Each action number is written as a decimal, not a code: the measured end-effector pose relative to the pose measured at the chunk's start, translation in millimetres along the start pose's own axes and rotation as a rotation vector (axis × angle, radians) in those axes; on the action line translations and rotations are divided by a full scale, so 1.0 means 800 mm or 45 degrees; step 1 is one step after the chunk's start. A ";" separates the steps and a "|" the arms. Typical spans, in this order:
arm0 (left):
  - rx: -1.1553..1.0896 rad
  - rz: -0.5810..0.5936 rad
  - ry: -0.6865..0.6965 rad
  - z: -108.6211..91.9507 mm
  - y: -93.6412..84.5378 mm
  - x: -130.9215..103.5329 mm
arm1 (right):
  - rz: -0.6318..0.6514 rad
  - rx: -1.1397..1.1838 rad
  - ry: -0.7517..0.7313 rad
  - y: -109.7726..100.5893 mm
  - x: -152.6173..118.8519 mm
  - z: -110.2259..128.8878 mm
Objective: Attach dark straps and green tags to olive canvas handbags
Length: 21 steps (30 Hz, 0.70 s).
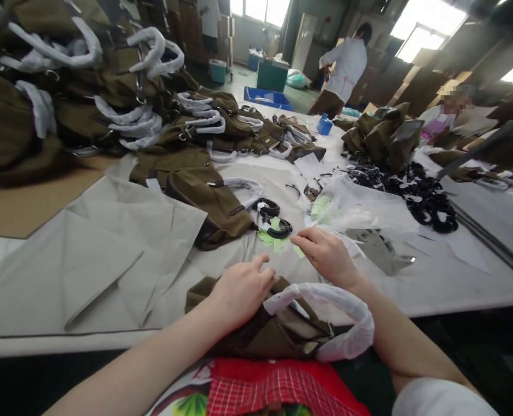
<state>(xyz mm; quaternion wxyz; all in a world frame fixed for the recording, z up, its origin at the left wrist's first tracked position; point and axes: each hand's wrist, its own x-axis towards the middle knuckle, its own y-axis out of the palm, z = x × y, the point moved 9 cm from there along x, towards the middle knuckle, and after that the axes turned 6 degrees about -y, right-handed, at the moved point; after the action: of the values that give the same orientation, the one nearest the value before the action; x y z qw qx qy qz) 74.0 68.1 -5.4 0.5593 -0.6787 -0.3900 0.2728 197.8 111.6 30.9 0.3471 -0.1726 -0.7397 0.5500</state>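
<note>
An olive-brown handbag [291, 335] lies at the table's near edge against my body, its looped handle [352, 335] wrapped in white film. My left hand [243, 289] rests on the bag's top with fingers curled over its edge. Beyond the bag, my right hand [326, 254] is raised with thumb and fingers pinched together; whatever is between them is too small to make out. Close to those fingertips are light green paper slips [266, 237] and coiled black straps [279, 229]. A second olive bag [215, 202] lies on its side left of the straps.
Olive bags with wrapped handles [148, 121] are heaped at the left and back. Clear plastic bags [364, 202] and a pile of black straps [430, 199] lie at the right. Grey sheeting [96, 248] covers the left front. Two people [347, 63] are at work beyond the table.
</note>
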 end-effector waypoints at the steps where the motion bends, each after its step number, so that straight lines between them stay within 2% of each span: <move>1: 0.007 -0.025 -0.032 0.004 -0.001 -0.002 | -0.008 0.007 -0.048 -0.003 0.003 0.011; 6: 0.033 -0.066 -0.132 0.020 -0.006 -0.014 | 0.029 0.087 -0.206 -0.009 0.013 0.037; 11: -0.004 -0.073 -0.034 0.014 -0.010 -0.015 | 0.078 0.155 -0.310 -0.009 0.015 0.057; 15: -0.019 -0.080 -0.008 0.011 -0.011 -0.014 | 0.103 0.111 -0.318 0.000 0.013 0.066; 18: -0.024 -0.129 -0.036 0.014 -0.015 -0.016 | 0.165 0.087 -0.195 0.026 0.012 0.041; 21: -0.021 -0.168 -0.064 0.018 -0.017 -0.021 | 0.329 0.172 0.203 0.069 0.000 -0.030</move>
<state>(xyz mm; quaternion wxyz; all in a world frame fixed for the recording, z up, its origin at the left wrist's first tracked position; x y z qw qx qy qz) 50.1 63.2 3.2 0.5605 -0.6489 -0.4502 0.2492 207.5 146.6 -17.4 0.3419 -0.2855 -0.6429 0.6231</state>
